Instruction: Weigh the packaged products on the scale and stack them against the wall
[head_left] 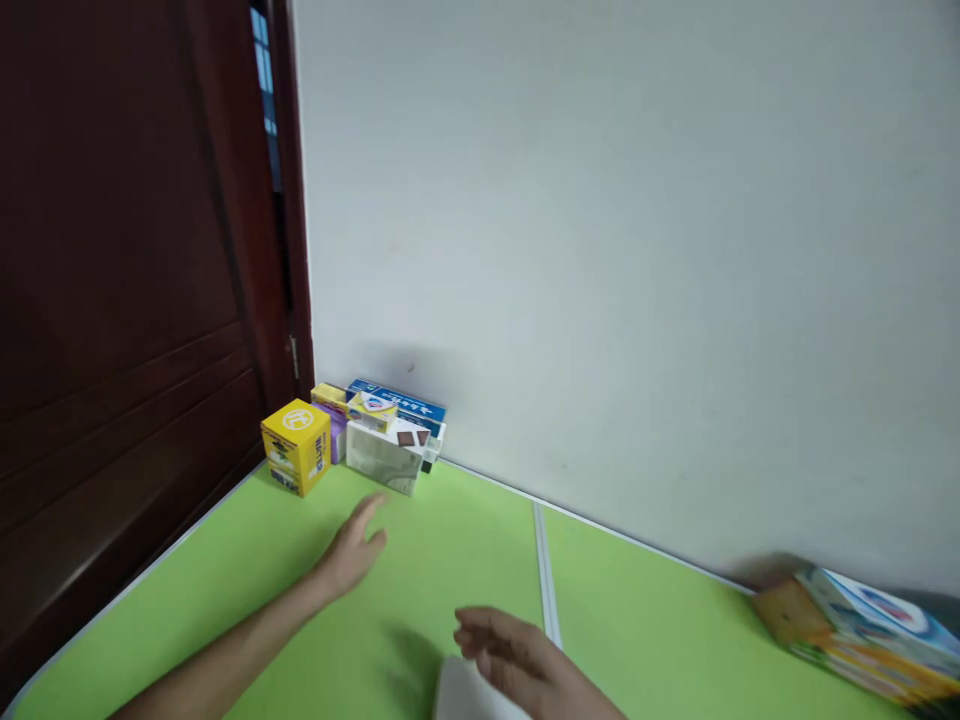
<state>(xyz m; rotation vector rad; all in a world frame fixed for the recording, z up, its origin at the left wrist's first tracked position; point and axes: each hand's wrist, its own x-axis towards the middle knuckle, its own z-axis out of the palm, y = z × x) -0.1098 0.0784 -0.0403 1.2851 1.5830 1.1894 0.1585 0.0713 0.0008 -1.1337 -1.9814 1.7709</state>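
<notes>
My left hand point(352, 552) reaches over the green tabletop point(450, 545), fingers stretched toward a white box with brown squares point(385, 458). It holds nothing, and I see a gap between thumb and fingers. Lower down, my right hand point(517, 655) is open above a pale, smooth object point(469, 692) at the bottom edge. That object is partly hidden by the hand, and I cannot tell its kind or whether the hand touches it. Beside the white box stand a yellow cube-shaped box point(298, 446) and a purple box point(337, 432).
A small yellow-and-white box point(372, 410) lies on the white box, with a long blue box point(420, 408) behind. A larger carton point(862, 630) sits at the right by the pale wall point(622, 250). A dark wooden door point(112, 280) borders the left. A white strip point(547, 570) crosses the tabletop.
</notes>
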